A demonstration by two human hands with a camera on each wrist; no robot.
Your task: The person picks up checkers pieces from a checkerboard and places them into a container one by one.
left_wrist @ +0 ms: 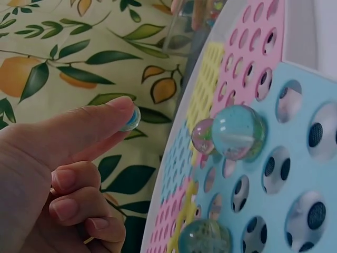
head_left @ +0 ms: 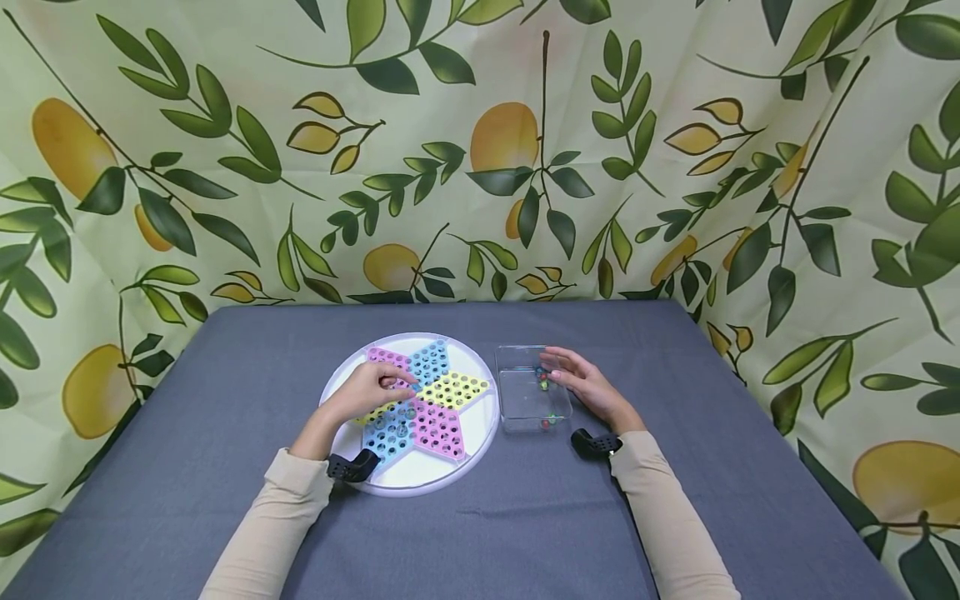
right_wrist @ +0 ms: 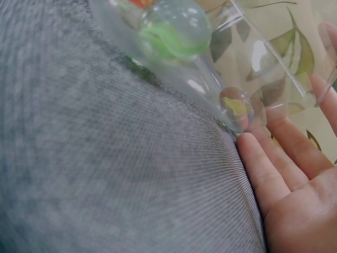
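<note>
My left hand (head_left: 372, 390) is over the star-patterned marble board (head_left: 408, 472), a round white Chinese checkers board with pink, blue and yellow holed sections. In the left wrist view, its thumb and index finger pinch a clear marble with blue inside (left_wrist: 135, 119), the other fingers curled in. A light-blue marble (left_wrist: 239, 132), a smaller-looking pinkish marble (left_wrist: 202, 136) and a greenish one (left_wrist: 204, 240) sit in the board's holes. To the right, my right hand (head_left: 590, 387) rests with extended fingers at the side of a clear plastic box (head_left: 520, 400). A green-swirled marble (right_wrist: 176, 31) and a yellow-swirled one (right_wrist: 235, 104) lie inside it.
A grey cloth (head_left: 480, 542) covers the table under board and box. Behind it hangs a curtain printed with leaves and fruit (head_left: 450, 167). Each wrist wears a black strap device, one by the board's front left rim (head_left: 354, 467), the other right of the box (head_left: 594, 443).
</note>
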